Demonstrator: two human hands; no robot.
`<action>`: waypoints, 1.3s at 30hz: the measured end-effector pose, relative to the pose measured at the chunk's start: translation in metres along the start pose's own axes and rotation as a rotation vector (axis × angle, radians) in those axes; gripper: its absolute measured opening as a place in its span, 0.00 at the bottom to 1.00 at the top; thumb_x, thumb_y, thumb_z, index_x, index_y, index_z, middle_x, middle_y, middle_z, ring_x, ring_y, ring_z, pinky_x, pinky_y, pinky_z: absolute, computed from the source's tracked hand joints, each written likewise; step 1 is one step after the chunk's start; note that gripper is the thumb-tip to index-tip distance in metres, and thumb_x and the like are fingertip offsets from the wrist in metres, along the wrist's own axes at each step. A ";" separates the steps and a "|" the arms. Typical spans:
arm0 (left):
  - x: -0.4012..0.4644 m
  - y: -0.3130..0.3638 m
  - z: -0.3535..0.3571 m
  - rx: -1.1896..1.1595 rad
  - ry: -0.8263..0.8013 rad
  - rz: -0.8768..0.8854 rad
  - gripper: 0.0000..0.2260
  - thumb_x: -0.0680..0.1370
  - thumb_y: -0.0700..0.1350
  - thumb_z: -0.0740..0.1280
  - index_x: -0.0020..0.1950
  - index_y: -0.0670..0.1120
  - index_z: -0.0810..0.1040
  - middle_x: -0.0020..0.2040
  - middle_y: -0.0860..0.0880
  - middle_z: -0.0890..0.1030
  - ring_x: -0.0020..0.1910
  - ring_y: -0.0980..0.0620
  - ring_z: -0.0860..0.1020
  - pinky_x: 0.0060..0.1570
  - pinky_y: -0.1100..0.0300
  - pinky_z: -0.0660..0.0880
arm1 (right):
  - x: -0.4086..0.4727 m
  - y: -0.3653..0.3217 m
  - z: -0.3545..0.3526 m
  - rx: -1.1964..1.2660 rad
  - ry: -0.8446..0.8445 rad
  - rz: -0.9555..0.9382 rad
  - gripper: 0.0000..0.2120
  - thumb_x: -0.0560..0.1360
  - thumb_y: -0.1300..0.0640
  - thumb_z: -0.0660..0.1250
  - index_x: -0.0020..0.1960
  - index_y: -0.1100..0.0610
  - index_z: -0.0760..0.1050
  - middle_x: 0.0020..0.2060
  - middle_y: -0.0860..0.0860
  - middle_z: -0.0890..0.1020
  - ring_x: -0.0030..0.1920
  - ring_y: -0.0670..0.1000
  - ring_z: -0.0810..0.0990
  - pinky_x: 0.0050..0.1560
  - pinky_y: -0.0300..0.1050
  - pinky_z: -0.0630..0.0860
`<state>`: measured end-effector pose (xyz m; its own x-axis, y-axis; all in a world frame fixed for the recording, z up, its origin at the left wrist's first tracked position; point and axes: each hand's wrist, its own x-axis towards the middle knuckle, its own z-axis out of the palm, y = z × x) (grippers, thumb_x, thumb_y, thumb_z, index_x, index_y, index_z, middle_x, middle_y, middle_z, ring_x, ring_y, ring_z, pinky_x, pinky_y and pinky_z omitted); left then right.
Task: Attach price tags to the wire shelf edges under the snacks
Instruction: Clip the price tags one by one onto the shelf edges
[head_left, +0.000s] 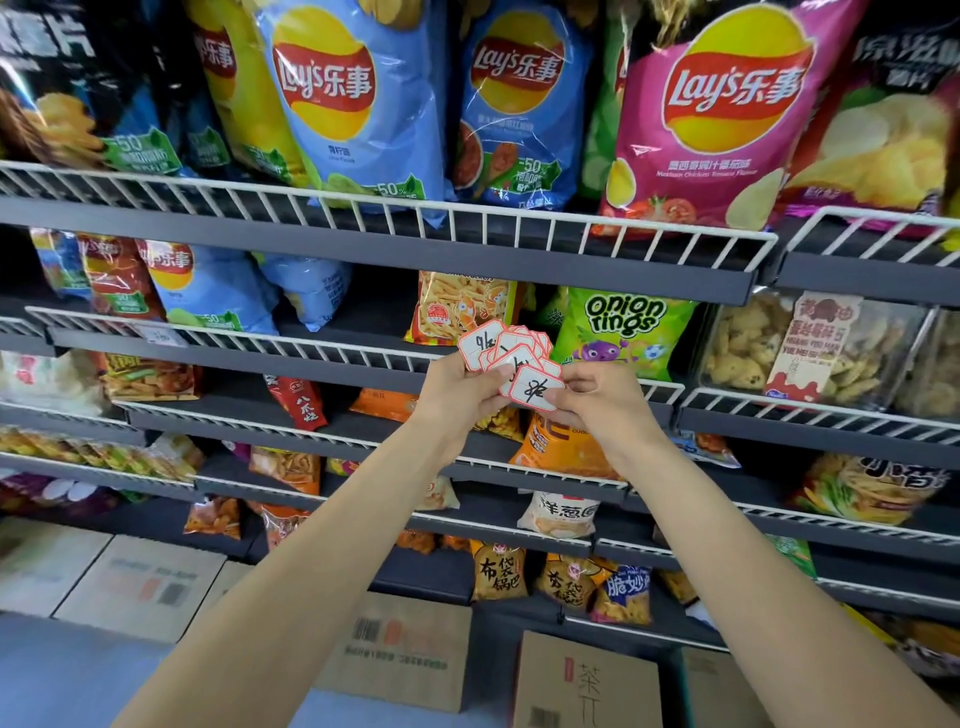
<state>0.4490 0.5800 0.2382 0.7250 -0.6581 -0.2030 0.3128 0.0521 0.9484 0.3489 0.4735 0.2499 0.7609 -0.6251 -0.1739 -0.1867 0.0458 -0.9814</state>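
- Broadly, tiers of dark grey shelving with white wire shelf edges (395, 208) fill the view, stocked with snack bags: a big pink Lay's crisp bag (727, 114) and a pale blue Lay's crisp bag (343, 104) on top, a green onion rings bag (623, 327) one tier down.
- Brown cardboard boxes (410, 649) lie on the floor below.
- Both bare forearms reach up toward the middle tier, the hands meeting just in front of its wire edge, beside the onion rings bag.
- The left hand (462, 389) holds a fanned stack of small white paper price tags with red borders (506, 348), fingers curled round its lower edge.
- The right hand (597, 400) pinches the front tag (535, 388), handwritten in black, between thumb and fingertips.
- One small white label (158, 336) already sits on the wire edge at the left.
- These tags look light, thin and bendy; probably they crease or slip off the stack easily. Best taken by a corner or short edge, peeling one clear of the rest, with the writing left uncovered.
- How they fasten to the wire cannot be told from here.
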 end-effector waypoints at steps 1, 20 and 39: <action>0.000 0.000 0.000 0.004 0.004 0.005 0.10 0.78 0.34 0.64 0.59 0.39 0.75 0.52 0.44 0.82 0.49 0.50 0.82 0.46 0.62 0.80 | 0.000 -0.001 0.000 0.013 -0.010 0.005 0.10 0.74 0.74 0.64 0.52 0.64 0.75 0.42 0.57 0.80 0.40 0.48 0.81 0.36 0.33 0.79; -0.007 0.005 -0.007 -0.060 -0.039 -0.052 0.15 0.75 0.29 0.65 0.61 0.37 0.73 0.52 0.43 0.82 0.49 0.50 0.81 0.47 0.60 0.80 | -0.006 -0.002 -0.006 0.027 -0.010 -0.011 0.13 0.75 0.72 0.61 0.54 0.60 0.76 0.48 0.59 0.83 0.48 0.52 0.83 0.49 0.44 0.81; -0.011 0.003 -0.003 0.068 0.036 -0.049 0.05 0.78 0.36 0.64 0.53 0.40 0.77 0.49 0.44 0.82 0.45 0.53 0.81 0.41 0.64 0.80 | -0.009 0.005 0.011 0.068 0.072 -0.048 0.07 0.75 0.69 0.63 0.48 0.58 0.73 0.44 0.56 0.82 0.42 0.49 0.83 0.37 0.35 0.79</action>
<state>0.4436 0.5898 0.2430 0.7319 -0.6310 -0.2573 0.3074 -0.0312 0.9511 0.3483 0.4880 0.2451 0.7208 -0.6823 -0.1223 -0.1064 0.0654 -0.9922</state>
